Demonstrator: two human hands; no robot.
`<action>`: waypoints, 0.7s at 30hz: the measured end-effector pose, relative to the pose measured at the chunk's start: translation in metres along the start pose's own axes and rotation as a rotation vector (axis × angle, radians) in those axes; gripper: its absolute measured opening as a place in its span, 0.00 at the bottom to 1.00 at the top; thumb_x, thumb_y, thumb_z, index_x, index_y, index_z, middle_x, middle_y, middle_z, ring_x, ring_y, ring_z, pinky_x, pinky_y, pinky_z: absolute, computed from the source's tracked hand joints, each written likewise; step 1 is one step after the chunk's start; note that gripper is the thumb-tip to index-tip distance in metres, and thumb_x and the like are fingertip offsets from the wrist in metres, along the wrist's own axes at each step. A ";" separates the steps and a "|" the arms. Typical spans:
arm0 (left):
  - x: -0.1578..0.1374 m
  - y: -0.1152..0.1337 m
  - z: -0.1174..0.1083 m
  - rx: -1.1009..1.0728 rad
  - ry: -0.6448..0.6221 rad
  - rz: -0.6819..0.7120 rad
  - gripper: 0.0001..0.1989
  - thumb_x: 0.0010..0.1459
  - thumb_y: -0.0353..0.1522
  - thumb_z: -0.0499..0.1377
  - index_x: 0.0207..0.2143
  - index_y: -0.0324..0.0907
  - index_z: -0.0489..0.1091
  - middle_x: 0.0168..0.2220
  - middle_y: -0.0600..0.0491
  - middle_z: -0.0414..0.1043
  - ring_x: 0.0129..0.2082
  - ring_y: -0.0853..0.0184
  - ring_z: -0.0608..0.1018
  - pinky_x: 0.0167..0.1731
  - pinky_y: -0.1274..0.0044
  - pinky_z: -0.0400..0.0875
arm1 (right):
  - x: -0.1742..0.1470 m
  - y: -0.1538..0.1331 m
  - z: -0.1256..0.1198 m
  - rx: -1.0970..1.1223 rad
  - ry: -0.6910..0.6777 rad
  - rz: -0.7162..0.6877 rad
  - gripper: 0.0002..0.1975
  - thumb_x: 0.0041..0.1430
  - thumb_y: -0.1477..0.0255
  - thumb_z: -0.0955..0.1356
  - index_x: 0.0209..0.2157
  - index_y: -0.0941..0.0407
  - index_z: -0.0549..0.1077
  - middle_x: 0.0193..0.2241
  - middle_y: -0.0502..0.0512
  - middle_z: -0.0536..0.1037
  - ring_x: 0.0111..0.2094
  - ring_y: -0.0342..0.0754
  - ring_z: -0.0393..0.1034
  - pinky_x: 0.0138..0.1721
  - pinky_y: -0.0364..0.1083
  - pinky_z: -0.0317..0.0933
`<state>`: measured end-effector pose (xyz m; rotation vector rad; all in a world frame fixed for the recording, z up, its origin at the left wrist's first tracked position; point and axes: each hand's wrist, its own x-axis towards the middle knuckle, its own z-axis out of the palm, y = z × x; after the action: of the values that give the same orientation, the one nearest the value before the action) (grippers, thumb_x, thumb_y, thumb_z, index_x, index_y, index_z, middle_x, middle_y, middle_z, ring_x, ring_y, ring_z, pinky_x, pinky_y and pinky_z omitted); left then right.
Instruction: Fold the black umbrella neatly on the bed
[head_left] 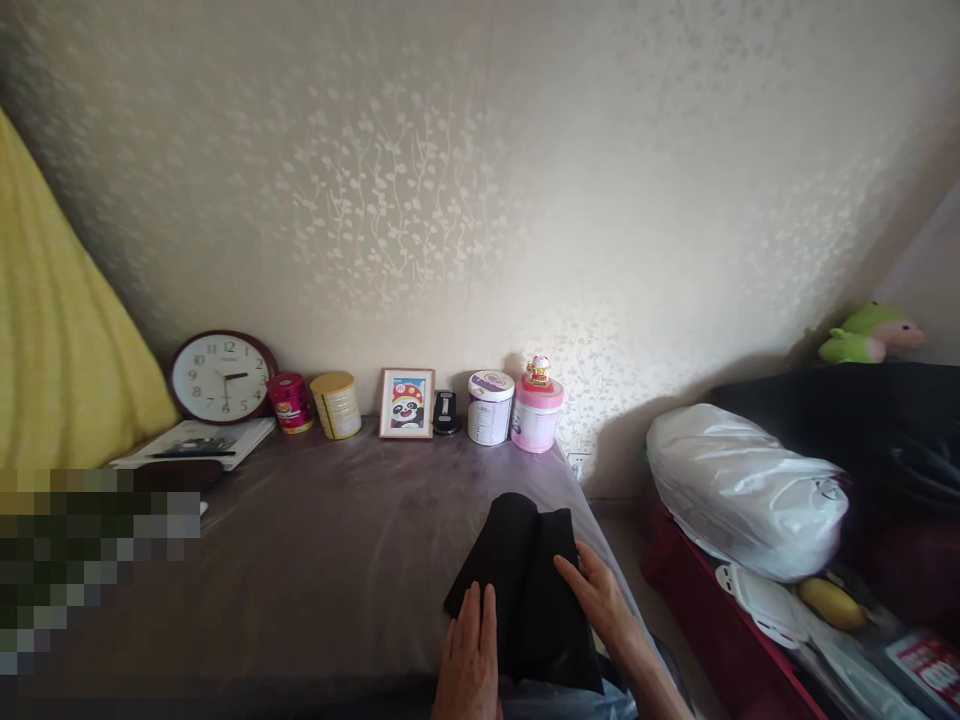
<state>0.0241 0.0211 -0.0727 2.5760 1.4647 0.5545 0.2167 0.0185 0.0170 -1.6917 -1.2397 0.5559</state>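
Observation:
A folded piece of black cloth (517,590) lies near the front right of the covered table (322,560), with a crease running down its length. My left hand (471,650) rests flat on its lower left part, fingers stretched out and side by side. At the cloth's right edge is my right hand (596,590), its thumb on top and its other fingers partly hidden beyond the edge, pinching the fabric. Under the near end of the cloth, a bluish, shiny material shows at the table's front.
Along the wall stand a clock (225,378), cans, a picture frame (406,404), and two tubs, one topped by a figurine (538,372). Papers (210,440) lie at the left. Right of the table, a white plastic bag (742,490) sits on a red container (705,620).

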 end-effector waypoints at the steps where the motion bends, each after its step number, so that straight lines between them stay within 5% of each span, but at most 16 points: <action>1: 0.000 0.000 0.000 0.005 -0.004 0.003 0.39 0.46 0.13 0.41 0.62 0.39 0.42 0.63 0.42 0.48 0.61 0.60 0.58 0.53 0.69 0.63 | 0.003 -0.006 0.004 0.048 -0.029 0.003 0.17 0.53 0.58 0.63 0.34 0.55 0.74 0.24 0.52 0.75 0.27 0.49 0.70 0.24 0.44 0.63; 7: 0.001 0.001 -0.001 -0.006 -0.054 0.009 0.46 0.36 0.15 0.50 0.62 0.35 0.43 0.63 0.38 0.46 0.61 0.56 0.57 0.54 0.67 0.62 | 0.023 -0.026 0.043 0.201 -0.072 0.012 0.18 0.51 0.57 0.65 0.35 0.57 0.73 0.24 0.51 0.74 0.27 0.48 0.68 0.25 0.43 0.63; 14: 0.001 -0.002 0.008 0.009 0.036 0.042 0.37 0.36 0.14 0.50 0.54 0.30 0.60 0.59 0.36 0.56 0.59 0.55 0.60 0.54 0.68 0.63 | 0.036 -0.013 0.080 0.066 -0.080 0.008 0.17 0.53 0.62 0.64 0.41 0.57 0.71 0.22 0.50 0.72 0.28 0.48 0.69 0.26 0.43 0.63; 21: -0.009 -0.015 0.011 -0.063 0.062 0.030 0.37 0.41 0.19 0.51 0.58 0.27 0.52 0.57 0.36 0.60 0.57 0.58 0.65 0.53 0.72 0.64 | 0.039 -0.021 0.086 -0.127 -0.199 0.074 0.21 0.54 0.68 0.64 0.48 0.61 0.65 0.26 0.51 0.75 0.30 0.48 0.71 0.25 0.42 0.62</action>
<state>0.0120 0.0224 -0.0889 2.5586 1.4054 0.6787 0.1546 0.0907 0.0020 -1.8286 -1.3825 0.7176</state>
